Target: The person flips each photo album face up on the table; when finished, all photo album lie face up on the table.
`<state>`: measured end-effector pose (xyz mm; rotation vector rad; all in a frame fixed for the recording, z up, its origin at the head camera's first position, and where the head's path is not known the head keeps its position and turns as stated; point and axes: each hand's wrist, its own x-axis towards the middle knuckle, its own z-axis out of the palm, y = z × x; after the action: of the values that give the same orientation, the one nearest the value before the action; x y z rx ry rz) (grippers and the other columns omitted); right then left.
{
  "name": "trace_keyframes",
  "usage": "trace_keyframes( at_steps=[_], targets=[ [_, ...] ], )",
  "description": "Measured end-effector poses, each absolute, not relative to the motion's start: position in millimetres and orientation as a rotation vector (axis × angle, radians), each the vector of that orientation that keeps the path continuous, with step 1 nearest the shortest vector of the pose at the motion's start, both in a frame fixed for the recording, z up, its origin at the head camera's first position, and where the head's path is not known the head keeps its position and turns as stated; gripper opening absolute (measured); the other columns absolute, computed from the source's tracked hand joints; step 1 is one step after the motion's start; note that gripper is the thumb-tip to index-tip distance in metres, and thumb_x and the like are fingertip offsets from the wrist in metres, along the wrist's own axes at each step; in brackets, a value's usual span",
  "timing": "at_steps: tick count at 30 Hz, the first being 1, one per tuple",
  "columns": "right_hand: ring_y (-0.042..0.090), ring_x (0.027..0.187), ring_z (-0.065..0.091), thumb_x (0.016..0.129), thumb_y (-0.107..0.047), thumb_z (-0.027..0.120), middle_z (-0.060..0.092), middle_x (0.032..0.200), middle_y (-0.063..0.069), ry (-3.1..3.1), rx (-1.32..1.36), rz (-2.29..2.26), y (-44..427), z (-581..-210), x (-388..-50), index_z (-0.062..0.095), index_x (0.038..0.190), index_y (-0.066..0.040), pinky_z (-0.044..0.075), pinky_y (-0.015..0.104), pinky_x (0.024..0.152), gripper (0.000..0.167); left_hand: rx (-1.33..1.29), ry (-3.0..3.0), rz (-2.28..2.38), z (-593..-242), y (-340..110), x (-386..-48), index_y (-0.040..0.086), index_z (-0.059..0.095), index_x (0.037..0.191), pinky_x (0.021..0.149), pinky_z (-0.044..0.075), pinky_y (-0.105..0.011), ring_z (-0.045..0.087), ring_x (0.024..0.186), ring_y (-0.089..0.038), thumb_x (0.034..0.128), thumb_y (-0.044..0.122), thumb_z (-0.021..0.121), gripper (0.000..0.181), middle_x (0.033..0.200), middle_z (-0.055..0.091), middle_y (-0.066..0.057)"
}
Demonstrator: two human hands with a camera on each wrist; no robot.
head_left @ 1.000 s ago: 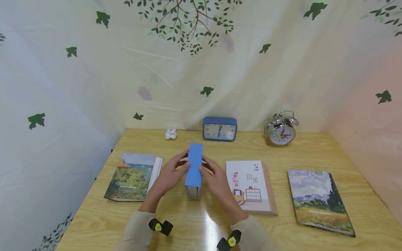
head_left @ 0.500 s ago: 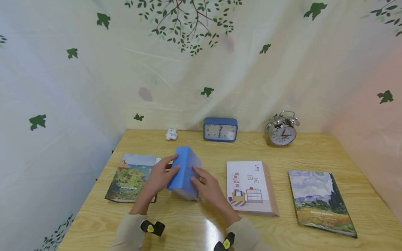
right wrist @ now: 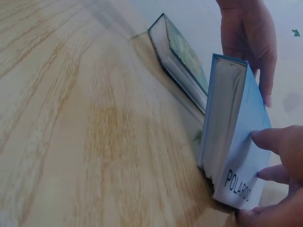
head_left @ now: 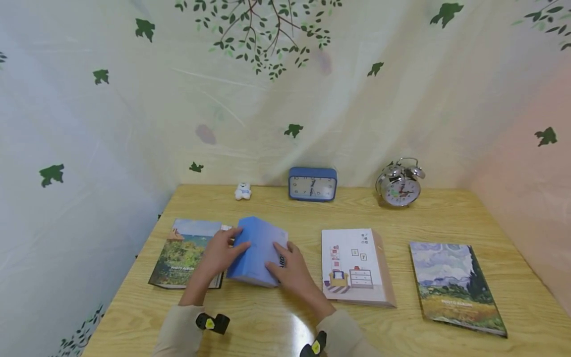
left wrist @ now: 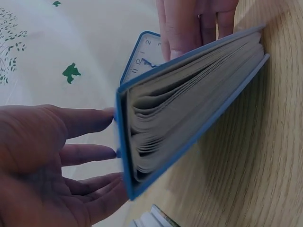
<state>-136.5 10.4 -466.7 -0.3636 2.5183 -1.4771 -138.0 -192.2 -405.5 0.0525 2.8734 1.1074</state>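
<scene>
A thick blue photo album [head_left: 263,250] stands tilted on its page edge at mid table, spine up and leaning left. Its cover reads POLAROID in the right wrist view. My left hand [head_left: 219,252] touches the spine with outstretched fingertips [left wrist: 102,120], thumb and fingers spread along it. On the cover facing right, my right hand [head_left: 292,271] presses with thumb and fingers apart; one fingertip is low by the bottom edge in the right wrist view. Grey pages show between the covers [left wrist: 189,106] in the left wrist view.
A landscape-painted photo album [head_left: 189,255] lies just left, partly behind my left hand. To the right lie a white album with a room drawing [head_left: 348,263] and another painted album [head_left: 457,287]. Behind are a bear figurine [head_left: 243,191], a blue clock [head_left: 312,186] and a silver alarm clock [head_left: 401,188].
The blue album has tipped from upright, spine on top, over to the left, bringing its right-hand cover into view. Both hands have moved left and slightly down with it.
</scene>
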Motion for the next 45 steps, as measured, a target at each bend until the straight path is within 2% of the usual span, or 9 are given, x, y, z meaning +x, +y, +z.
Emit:
trace_keyframes(
  at_steps=[5, 12, 17, 28, 35, 39, 45],
  targets=[
    [0.048, 0.139, 0.024, 0.092, -0.033, 0.063, 0.021, 0.153, 0.028, 2.534, -0.32, -1.466, 8.8, -470.1, -138.6, 0.043, 0.144, -0.009, 0.026, 0.06, 0.111, 0.061, 0.015, 2.846, 1.054, -410.1, -195.5, -139.0, -0.001, 0.05, 0.137, 0.085, 0.054, -0.047, 0.06, 0.111, -0.038, 0.0939, 0.028, 0.061, 0.053, 0.131, 0.056, -0.023],
    [0.045, 0.139, 0.027, 0.09, -0.03, 0.066, 0.021, 0.153, 0.027, 2.585, -0.328, -1.477, 8.7, -475.3, -141.3, 0.043, 0.143, -0.004, 0.027, 0.056, 0.112, 0.064, -0.095, 2.785, 1.042, -420.8, -194.6, -140.7, 0.001, 0.05, 0.138, 0.088, 0.053, -0.047, 0.059, 0.115, -0.038, 0.0961, 0.029, 0.058, 0.05, 0.132, 0.056, -0.023],
    [0.044, 0.141, 0.025, 0.09, -0.033, 0.065, 0.02, 0.155, 0.025, 2.6, -0.335, -1.438, 6.9, -476.7, -142.2, 0.043, 0.143, -0.006, 0.027, 0.056, 0.112, 0.064, -0.083, 2.798, 1.056, -424.6, -192.2, -141.6, -0.003, 0.05, 0.136, 0.088, 0.053, -0.046, 0.059, 0.115, -0.039, 0.0966, 0.021, 0.056, 0.047, 0.134, 0.054, -0.024],
    [0.041, 0.143, 0.021, 0.092, -0.031, 0.063, 0.017, 0.157, 0.022, 2.615, -0.342, -1.369, 4.9, -474.1, -141.0, 0.042, 0.144, -0.009, 0.026, 0.054, 0.114, 0.06, -0.025, 2.832, 0.982, -429.8, -191.5, -141.3, -0.006, 0.047, 0.137, 0.088, 0.052, -0.047, 0.061, 0.112, -0.038, 0.0957, 0.013, 0.057, 0.046, 0.125, 0.06, -0.026],
    [0.041, 0.14, 0.028, 0.093, -0.03, 0.063, 0.024, 0.155, 0.02, 2.637, -0.337, -1.44, 13.0, -470.1, -140.9, 0.042, 0.145, -0.01, 0.028, 0.053, 0.113, 0.06, -0.055, 2.86, 0.985, -431.3, -190.7, -141.7, -0.006, 0.046, 0.137, 0.092, 0.05, -0.051, 0.058, 0.114, -0.04, 0.0962, 0.016, 0.056, 0.048, 0.128, 0.057, -0.027],
    [0.043, 0.138, 0.031, 0.092, -0.031, 0.063, 0.025, 0.155, 0.018, 2.661, -0.295, -1.476, 23.7, -461.3, -143.1, 0.042, 0.145, -0.01, 0.029, 0.057, 0.111, 0.061, -0.059, 2.93, 1.023, -427.6, -187.2, -141.4, -0.008, 0.046, 0.136, 0.093, 0.047, -0.053, 0.054, 0.117, -0.042, 0.0958, 0.018, 0.056, 0.049, 0.129, 0.054, -0.029],
    [0.044, 0.123, 0.049, 0.091, -0.027, 0.065, 0.028, 0.153, 0.021, 2.716, -0.313, -1.539, 49.0, -443.9, -144.3, 0.044, 0.143, -0.006, 0.045, 0.055, 0.099, 0.06, -0.053, 3.016, 1.07, -418.8, -176.4, -142.3, -0.006, 0.049, 0.134, 0.093, 0.046, -0.051, 0.054, 0.116, -0.039, 0.0947, 0.019, 0.056, 0.047, 0.127, 0.056, -0.025]
  ],
)
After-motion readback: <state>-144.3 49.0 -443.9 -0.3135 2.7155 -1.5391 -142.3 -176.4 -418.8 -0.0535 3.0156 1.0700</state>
